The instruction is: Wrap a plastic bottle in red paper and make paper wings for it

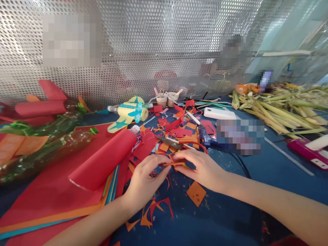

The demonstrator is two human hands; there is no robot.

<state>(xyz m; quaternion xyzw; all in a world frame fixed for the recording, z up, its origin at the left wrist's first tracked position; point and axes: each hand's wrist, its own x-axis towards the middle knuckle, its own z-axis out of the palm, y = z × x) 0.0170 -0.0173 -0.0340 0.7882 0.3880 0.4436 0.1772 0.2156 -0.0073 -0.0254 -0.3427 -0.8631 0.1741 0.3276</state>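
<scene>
Between my two hands is a small orange piece of craft paper, seen nearly edge-on. My left hand pinches its left end between thumb and fingers. From the other side, my right hand grips the right end the same way. Just beyond my fingertips lie scissors with red handles, on a heap of red and orange scraps. A bottle wrapped in red paper rests to the left of my left hand. Below my right hand is an orange square with dark marks.
Stacked coloured sheets and green plastic bottles fill the left. A yellow paper-wrapped bottle with blue stars lies farther back, near small cups. Dry stalks and a magenta power strip are at right. Perforated metal stands behind.
</scene>
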